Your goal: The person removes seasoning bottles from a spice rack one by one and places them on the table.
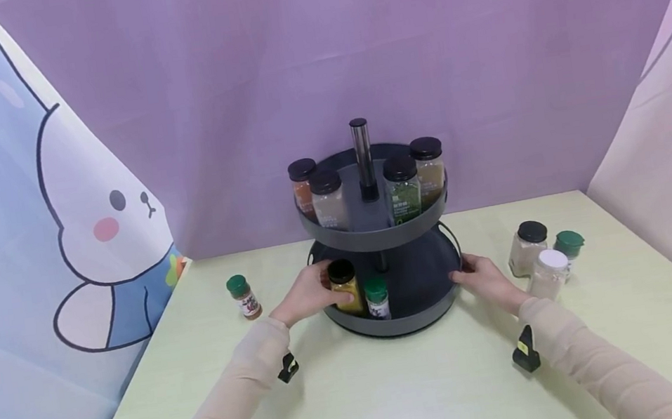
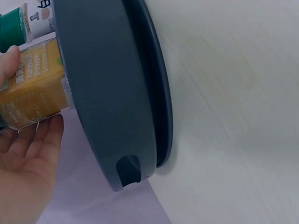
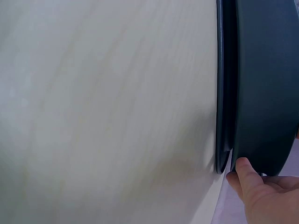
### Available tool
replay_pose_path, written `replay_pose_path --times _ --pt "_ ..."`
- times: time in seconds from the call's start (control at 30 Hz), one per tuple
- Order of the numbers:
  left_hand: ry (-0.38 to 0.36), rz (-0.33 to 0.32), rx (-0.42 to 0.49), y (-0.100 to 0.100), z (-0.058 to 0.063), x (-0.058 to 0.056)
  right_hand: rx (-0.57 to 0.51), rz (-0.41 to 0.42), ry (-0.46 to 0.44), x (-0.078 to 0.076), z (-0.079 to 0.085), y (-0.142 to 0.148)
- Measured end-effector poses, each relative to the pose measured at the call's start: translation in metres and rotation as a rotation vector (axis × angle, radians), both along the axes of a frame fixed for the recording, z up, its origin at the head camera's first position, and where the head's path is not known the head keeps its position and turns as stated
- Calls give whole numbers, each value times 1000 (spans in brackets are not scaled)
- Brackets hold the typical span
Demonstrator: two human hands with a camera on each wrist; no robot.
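My left hand [image 1: 312, 294] grips a jar of turmeric powder [image 1: 347, 295] with a black lid, at the left front of the lower tier of a dark two-tier spice rack [image 1: 396, 325]. In the left wrist view the thumb and fingers lie on opposite sides of the yellow jar [image 2: 35, 86], its base within the tier's rim. Close to its right on the same tier is a small green-lidded bottle [image 1: 378, 301]. My right hand [image 1: 485, 278] holds the rack's lower rim at the right, its thumb against the outer wall [image 3: 266, 93] in the right wrist view.
Several black-lidded spice jars [image 1: 402, 190] stand on the upper tier, around a metal post [image 1: 363, 156]. A small green-lidded bottle [image 1: 244, 297] stands left on the table [image 1: 399, 399]. To the right are a black-lidded jar [image 1: 528, 248], a white-lidded jar [image 1: 547, 275] and another green-lidded bottle [image 1: 569, 246].
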State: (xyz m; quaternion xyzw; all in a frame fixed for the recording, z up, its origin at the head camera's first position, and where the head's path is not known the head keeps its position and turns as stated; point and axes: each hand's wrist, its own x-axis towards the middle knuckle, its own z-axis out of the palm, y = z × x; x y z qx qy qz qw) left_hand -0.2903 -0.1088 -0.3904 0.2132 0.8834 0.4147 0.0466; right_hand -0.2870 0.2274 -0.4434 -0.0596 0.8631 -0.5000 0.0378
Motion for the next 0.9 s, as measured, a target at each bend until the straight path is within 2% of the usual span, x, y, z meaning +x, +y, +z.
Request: replay_pose_path --times 0.3,0.63,0.9 --pt "11 29 12 -3 8 0 3 -8 -14 -2 -2 0" --pt "1 71 34 -8 12 -2 -2 -14 -32 -1 -3 1" --pt "0 78 47 -14 20 -1 5 -4 -30 0 0 1"
